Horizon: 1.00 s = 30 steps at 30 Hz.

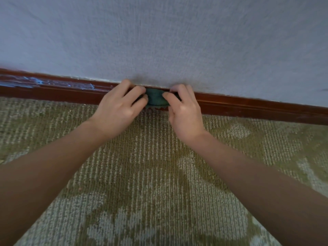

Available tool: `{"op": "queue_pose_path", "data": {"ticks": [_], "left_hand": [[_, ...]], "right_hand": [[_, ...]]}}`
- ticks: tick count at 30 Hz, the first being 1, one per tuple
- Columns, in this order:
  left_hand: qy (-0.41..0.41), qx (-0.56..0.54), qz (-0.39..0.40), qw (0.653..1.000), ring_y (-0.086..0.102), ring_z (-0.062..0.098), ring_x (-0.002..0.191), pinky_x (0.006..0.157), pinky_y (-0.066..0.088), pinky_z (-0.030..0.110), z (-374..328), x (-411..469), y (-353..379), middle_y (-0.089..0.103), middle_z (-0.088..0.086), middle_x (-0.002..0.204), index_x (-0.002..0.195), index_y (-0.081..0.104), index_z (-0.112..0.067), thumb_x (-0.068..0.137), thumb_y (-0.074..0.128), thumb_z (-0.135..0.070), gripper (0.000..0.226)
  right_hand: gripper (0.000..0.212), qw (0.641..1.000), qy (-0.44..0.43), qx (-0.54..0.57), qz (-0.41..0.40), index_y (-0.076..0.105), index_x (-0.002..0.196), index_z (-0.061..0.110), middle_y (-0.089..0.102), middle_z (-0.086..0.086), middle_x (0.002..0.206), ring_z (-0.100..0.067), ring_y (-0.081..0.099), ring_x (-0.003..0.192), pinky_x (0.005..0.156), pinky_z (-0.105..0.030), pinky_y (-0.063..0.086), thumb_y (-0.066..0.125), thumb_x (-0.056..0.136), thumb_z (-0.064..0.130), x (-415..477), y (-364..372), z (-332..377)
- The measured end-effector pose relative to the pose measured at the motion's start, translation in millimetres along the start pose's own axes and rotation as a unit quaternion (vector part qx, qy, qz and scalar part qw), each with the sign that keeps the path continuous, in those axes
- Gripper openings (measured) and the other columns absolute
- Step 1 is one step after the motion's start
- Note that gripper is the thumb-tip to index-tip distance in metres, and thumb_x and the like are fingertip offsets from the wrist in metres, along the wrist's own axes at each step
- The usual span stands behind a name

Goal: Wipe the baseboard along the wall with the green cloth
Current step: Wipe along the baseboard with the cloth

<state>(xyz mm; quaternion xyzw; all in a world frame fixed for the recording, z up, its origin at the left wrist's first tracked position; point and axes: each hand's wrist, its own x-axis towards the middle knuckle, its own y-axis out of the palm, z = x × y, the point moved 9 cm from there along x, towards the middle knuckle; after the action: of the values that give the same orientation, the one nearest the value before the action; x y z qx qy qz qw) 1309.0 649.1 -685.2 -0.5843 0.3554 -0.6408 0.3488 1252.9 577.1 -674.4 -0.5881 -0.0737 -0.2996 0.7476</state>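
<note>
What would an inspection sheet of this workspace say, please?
Surface: patterned green and beige carpet, running up to the wall.
Job's things: dark wooden baseboard; green cloth bunched against it.
Clutter: nothing loose seen; pale bluish smears on the baseboard at left.
Grips: left hand and right hand each hold one end of the cloth, fingers curled.
Cables: nothing seen.
Surroundings: pale textured wall above the baseboard.

Patterned olive carpet (150,183) below baseboard (248,105)
</note>
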Motion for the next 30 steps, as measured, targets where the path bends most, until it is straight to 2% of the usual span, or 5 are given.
{"op": "queue_pose_path", "data": {"ticks": [8,12,18,23,30], "left_hand": [[0.005,0.014,0.010,1.000,0.058,0.035,0.069,0.061,0.048,0.038,9.0,-10.2,-5.8,0.065,0.026,0.092,0.087,0.067,0.012,0.087,0.046,0.013,0.021],[-0.040,0.001,0.002,0.999,0.055,0.037,0.073,0.064,0.044,0.040,24.3,-22.2,-10.1,0.065,0.025,0.092,0.087,0.067,0.011,0.077,0.058,0.017,0.015],[-0.073,-0.037,-0.031,0.996,0.042,0.032,0.082,0.064,0.045,0.042,23.2,-19.6,-7.6,0.065,0.024,0.093,0.090,0.067,0.011,0.079,0.057,0.017,0.016],[-0.087,-0.036,-0.010,0.996,0.056,0.042,0.076,0.063,0.049,0.044,33.7,-28.6,-11.3,0.065,0.025,0.095,0.091,0.067,0.012,0.077,0.060,0.019,0.018],[-0.117,-0.032,-0.023,0.992,0.056,0.043,0.076,0.064,0.049,0.046,46.2,-39.1,-21.8,0.065,0.025,0.094,0.090,0.068,0.011,0.082,0.053,0.017,0.017]], "right_hand": [[0.032,1.000,-0.008,-0.001,0.023,0.068,0.087,-0.010,0.062,-0.025,0.084,-0.038,0.059,0.079,0.053,-0.036,0.052,0.063,0.060,-0.027,7.9,7.6,12.9],[0.032,0.999,-0.021,0.003,0.047,0.068,0.088,-0.009,0.062,-0.025,0.086,-0.038,0.059,0.080,0.055,-0.037,0.053,0.065,0.061,-0.025,12.7,16.6,24.3],[0.033,0.998,-0.022,0.000,0.060,0.067,0.093,-0.009,0.061,-0.025,0.088,-0.040,0.057,0.083,0.055,-0.042,0.054,0.063,0.064,-0.024,12.0,10.1,15.8],[0.032,0.998,-0.027,0.010,0.049,0.067,0.092,-0.010,0.061,-0.026,0.088,-0.040,0.057,0.082,0.055,-0.043,0.053,0.063,0.064,-0.025,16.8,16.4,26.0],[0.035,0.998,-0.029,0.021,0.060,0.068,0.094,-0.007,0.061,-0.024,0.088,-0.038,0.058,0.082,0.049,-0.042,0.053,0.066,0.063,-0.023,20.1,25.3,38.0]]}}
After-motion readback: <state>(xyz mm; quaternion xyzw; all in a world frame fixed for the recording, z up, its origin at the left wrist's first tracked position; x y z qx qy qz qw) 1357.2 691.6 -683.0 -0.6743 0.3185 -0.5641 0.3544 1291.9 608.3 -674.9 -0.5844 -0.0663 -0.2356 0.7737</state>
